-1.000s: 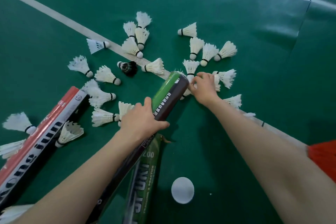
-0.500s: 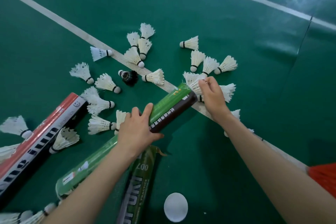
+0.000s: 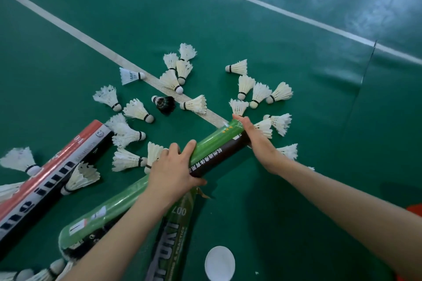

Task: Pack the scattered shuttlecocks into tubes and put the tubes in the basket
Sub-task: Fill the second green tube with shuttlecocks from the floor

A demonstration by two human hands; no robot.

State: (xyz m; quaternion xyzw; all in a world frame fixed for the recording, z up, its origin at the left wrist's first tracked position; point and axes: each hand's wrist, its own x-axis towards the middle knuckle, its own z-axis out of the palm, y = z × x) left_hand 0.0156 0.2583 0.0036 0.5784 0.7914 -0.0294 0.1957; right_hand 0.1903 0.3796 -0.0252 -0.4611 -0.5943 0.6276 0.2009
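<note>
**A:** What does the left hand [image 3: 173, 167] hold?

**B:** It wraps round the middle of the green-and-black shuttlecock tube [image 3: 212, 155], fingers over the top and thumb on the near side.

**A:** And the right hand [image 3: 254, 136]?

**B:** Its straight fingers lie flat against the tube's far mouth, gripping nothing that I can see.

**A:** Around them?

**B:** White feather shuttlecocks [image 3: 259, 94] lie scattered just beyond both hands, with a black shuttlecock [image 3: 164, 104] among them. A red-and-white tube [image 3: 45, 173] lies left of the left hand and a second green tube [image 3: 173, 235] under its wrist. A white cap [image 3: 219, 263] lies between the forearms.

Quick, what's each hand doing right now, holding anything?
Left hand: gripping the green tube around its middle.
Right hand: pressed against the tube's far end; whether it holds anything cannot be told.
</note>
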